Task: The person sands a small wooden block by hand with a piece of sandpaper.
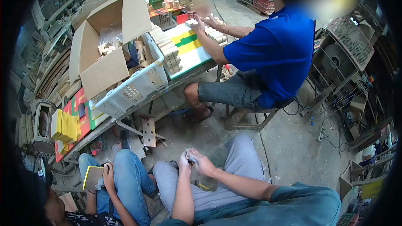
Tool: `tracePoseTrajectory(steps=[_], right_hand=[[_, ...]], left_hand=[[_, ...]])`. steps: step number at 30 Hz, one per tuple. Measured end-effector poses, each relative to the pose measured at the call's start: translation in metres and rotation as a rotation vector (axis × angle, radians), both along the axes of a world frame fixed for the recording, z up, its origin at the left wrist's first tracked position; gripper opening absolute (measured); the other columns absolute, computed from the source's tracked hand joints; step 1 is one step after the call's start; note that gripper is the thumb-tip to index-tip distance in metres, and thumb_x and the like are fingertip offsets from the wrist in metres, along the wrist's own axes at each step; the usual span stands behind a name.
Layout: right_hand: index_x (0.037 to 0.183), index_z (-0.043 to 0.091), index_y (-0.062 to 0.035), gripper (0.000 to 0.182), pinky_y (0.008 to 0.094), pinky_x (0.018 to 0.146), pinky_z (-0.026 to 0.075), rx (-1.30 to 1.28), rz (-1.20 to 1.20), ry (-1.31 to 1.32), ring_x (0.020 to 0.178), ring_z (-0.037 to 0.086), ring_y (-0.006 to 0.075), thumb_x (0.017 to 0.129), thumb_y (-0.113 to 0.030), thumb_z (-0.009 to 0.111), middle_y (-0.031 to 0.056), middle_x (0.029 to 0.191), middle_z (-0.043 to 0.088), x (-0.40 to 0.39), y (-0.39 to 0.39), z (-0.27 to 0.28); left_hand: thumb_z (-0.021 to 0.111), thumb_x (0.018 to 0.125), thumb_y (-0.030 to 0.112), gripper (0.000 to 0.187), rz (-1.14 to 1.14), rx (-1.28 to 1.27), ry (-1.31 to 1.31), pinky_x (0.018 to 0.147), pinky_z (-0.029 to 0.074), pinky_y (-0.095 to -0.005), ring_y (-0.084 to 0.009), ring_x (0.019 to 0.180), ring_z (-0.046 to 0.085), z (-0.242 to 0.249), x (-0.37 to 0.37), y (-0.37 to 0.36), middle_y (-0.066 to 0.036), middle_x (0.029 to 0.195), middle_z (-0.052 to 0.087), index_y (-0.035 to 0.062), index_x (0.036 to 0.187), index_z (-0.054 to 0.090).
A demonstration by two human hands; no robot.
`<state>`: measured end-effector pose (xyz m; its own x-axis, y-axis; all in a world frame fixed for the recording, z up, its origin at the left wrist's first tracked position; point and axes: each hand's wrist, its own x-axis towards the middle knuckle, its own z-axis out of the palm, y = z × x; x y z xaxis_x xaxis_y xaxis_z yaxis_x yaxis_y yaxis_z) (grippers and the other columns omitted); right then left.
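Above my lap, my left hand (pixel 184 162) and my right hand (pixel 202 165) are close together, both closed. Between them is a small greyish piece (pixel 190 157), mostly covered by fingers, and its kind is too small to make out. My left fingers point up, while the right hand lies over from the side. Below the hands, a small dark and yellow thing (pixel 203 185) rests between my thighs on the grey trousers (pixel 245 163).
At left, a person in jeans holds a yellow-edged board (pixel 92 178). Ahead, a person in a blue shirt (pixel 272 54) sits at a workbench with wooden blocks (pixel 165 50), a white crate (pixel 132 94) and a cardboard box (pixel 104 73). Yellow pieces (pixel 65 125) are stacked at its left end.
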<state>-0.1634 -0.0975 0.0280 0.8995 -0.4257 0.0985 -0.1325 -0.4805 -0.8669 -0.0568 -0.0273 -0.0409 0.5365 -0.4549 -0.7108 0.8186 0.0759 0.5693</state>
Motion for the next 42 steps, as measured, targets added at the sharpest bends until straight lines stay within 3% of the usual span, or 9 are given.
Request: tracePoseTrajectory(steps=[7,10,14,21,22,30,34,39,42], right_hand=[[0.137,0.037,0.0027,0.057,0.0363,0.112,0.028,-0.019,-0.12,0.061,0.134,0.034,0.0335,0.081,0.0,0.05,0.0226,0.141,0.038,0.015,0.0,-0.039],[0.137,0.038,0.0024,0.053,0.036,0.112,0.027,0.367,-0.091,0.153,0.133,0.035,0.0331,0.085,-0.004,0.047,0.0215,0.142,0.039,0.03,-0.011,-0.009],[0.138,0.036,0.0018,0.054,0.0378,0.115,0.021,-0.079,-0.016,0.137,0.137,0.03,0.0295,0.085,0.001,0.039,0.0194,0.148,0.03,0.023,0.034,0.004],[0.135,0.04,0.0002,0.043,0.0377,0.109,0.031,-0.159,-0.117,0.39,0.128,0.041,0.0312,0.093,-0.009,0.035,0.0193,0.136,0.046,0.051,0.0,-0.019],[0.142,0.031,-0.002,0.049,0.0385,0.112,0.029,-0.087,-0.023,0.352,0.133,0.035,0.0338,0.093,-0.01,0.035,0.0211,0.146,0.031,0.047,0.004,-0.015],[0.141,0.032,-0.0014,0.054,0.0369,0.113,0.026,-0.077,-0.051,0.34,0.135,0.032,0.0323,0.088,-0.005,0.039,0.019,0.144,0.035,0.047,0.013,0.001],[0.134,0.042,0.0007,0.047,0.0384,0.107,0.034,-0.082,0.01,-0.038,0.126,0.043,0.0339,0.087,-0.007,0.042,0.0225,0.137,0.043,0.048,0.04,-0.014],[0.13,0.047,0.0029,0.056,0.04,0.106,0.036,-0.19,-0.2,0.388,0.123,0.047,0.0365,0.075,0.008,0.044,0.0226,0.128,0.052,0.062,-0.043,-0.014],[0.131,0.047,0.0007,0.068,0.0384,0.108,0.033,-0.086,-0.287,0.012,0.13,0.039,0.0354,0.066,0.017,0.04,0.0226,0.133,0.048,0.045,-0.044,0.002]], left_hand=[[0.049,0.089,0.015,0.018,-0.097,0.047,-0.426,0.073,0.048,-0.0289,-0.0149,0.084,0.06,0.022,-0.017,-0.001,-0.005,0.09,0.062,0.0035,0.091,0.062],[0.043,0.087,0.018,0.022,-0.144,-0.043,-0.333,0.064,0.049,-0.0321,-0.0201,0.074,0.062,-0.009,0.016,-0.002,-0.007,0.082,0.063,0.0075,0.085,0.062],[0.04,0.088,0.016,0.023,-0.095,-0.331,0.015,0.065,0.051,-0.033,-0.022,0.072,0.063,-0.016,0.037,0.01,-0.009,0.08,0.062,0.005,0.083,0.06],[0.041,0.089,0.019,0.025,-0.001,-0.126,-0.215,0.068,0.049,-0.0317,-0.0184,0.076,0.062,0.025,0.016,-0.007,-0.006,0.082,0.061,0.0043,0.084,0.06],[0.04,0.09,0.02,0.025,0.017,-0.175,-0.23,0.066,0.049,-0.031,-0.0175,0.074,0.06,0.005,0.023,-0.004,-0.006,0.081,0.06,0.0053,0.083,0.059],[0.038,0.091,0.02,0.025,0.015,-0.217,-0.125,0.069,0.05,-0.0352,-0.0212,0.074,0.062,0.004,0.024,0.004,-0.009,0.082,0.061,0.0055,0.087,0.058],[0.038,0.089,0.021,0.025,0.152,-0.364,0.024,0.06,0.05,-0.0361,-0.0211,0.068,0.06,-0.024,0.036,0.025,-0.009,0.079,0.061,0.0056,0.091,0.058],[0.039,0.093,0.023,0.025,-0.027,-0.339,-0.157,0.045,0.038,-0.0279,-0.0161,0.056,0.052,0.031,0.029,0.022,-0.007,0.078,0.061,0.0065,0.093,0.058],[0.042,0.094,0.025,0.024,0.199,-0.133,-0.101,0.052,0.042,-0.0279,-0.0162,0.068,0.056,0.045,0.032,0.01,-0.006,0.088,0.062,0.0083,0.101,0.058]])
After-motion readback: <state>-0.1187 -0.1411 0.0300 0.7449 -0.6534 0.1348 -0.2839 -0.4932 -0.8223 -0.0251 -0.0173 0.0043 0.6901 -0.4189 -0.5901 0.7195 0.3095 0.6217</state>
